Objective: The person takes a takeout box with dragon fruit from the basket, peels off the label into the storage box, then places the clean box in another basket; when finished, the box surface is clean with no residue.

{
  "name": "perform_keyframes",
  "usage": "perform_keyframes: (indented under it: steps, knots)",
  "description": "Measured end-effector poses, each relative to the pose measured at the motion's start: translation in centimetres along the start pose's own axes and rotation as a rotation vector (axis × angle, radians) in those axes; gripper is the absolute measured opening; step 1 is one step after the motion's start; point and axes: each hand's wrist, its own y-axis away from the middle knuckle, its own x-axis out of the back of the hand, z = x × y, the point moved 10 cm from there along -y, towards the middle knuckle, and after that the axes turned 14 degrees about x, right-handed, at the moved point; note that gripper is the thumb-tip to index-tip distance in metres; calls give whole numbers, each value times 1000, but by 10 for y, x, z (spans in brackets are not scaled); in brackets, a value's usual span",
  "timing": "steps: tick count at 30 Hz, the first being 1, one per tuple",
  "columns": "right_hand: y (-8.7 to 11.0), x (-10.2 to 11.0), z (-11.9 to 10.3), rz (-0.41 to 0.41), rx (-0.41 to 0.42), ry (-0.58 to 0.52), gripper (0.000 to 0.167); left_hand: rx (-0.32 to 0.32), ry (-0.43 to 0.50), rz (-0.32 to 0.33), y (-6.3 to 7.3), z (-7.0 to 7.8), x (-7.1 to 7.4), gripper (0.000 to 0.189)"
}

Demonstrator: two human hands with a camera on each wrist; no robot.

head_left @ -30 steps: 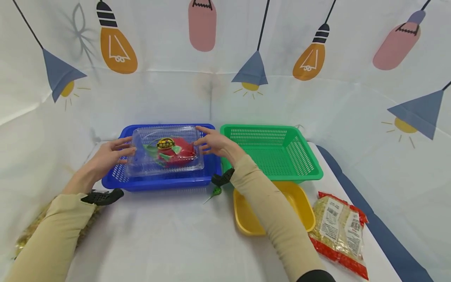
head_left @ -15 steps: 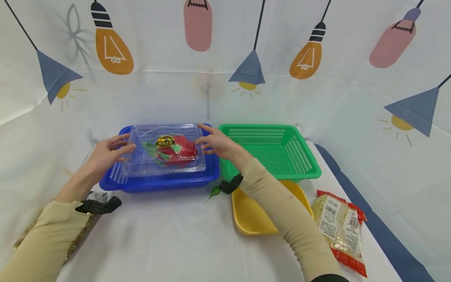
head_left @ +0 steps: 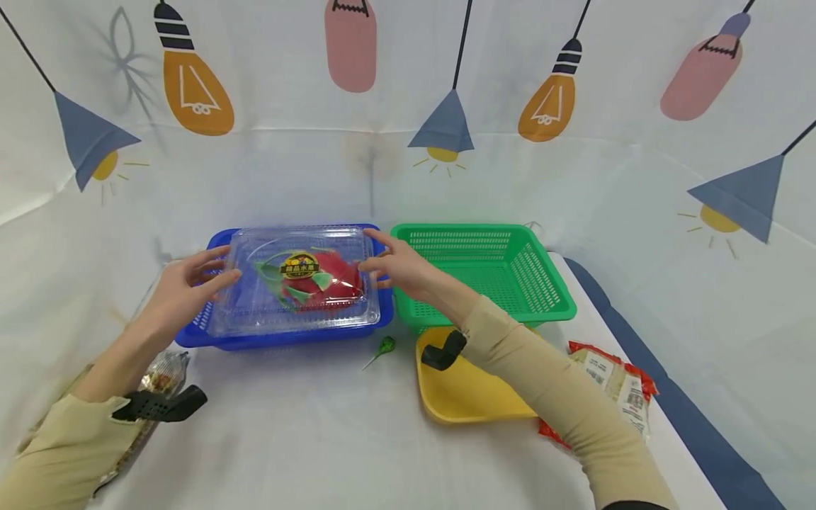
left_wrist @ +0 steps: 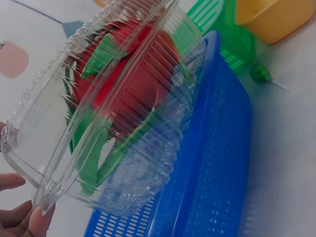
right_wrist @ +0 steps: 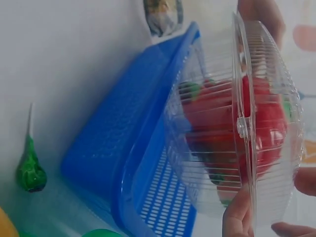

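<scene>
A clear plastic clamshell box [head_left: 239,297] with a black-and-yellow label holds a red dragon fruit [head_left: 344,282] with green scales. Both hands carry it by its two ends over the blue basket [head_left: 280,342], its base showing above the rim in the wrist views. My left hand [head_left: 191,287] pinches the left end, thumb on the near side and fingers behind. At the right end my right hand [head_left: 404,268] has its thumb and fingers on the lid and seam [right_wrist: 249,163].
Beside the blue basket stands a green basket [head_left: 494,287], with a yellow tray [head_left: 455,397] in front. A green lollipop [head_left: 385,346] lies on the table. Packaged bags lie at right [head_left: 631,397] and at left [head_left: 164,375], partly behind the sleeves.
The box has come up and toward me, looking larger, with both hands moving along at its ends. My right forearm has swung rightward, covering more of the bag; the view has shifted slightly.
</scene>
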Motion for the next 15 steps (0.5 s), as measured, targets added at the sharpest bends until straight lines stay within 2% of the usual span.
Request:
perform_keyframes:
  steps: [4,8,15]
  knots:
    - [15,-3,-3,-11,-8,5,71,-14,-6,14,12,2,2,66]
    - [30,-6,-3,-23,-5,-2,71,-5,-23,-3,25,1,0,67]
    - [56,-6,3,-47,17,29,71,-12,-38,-28,48,-1,-13,72]
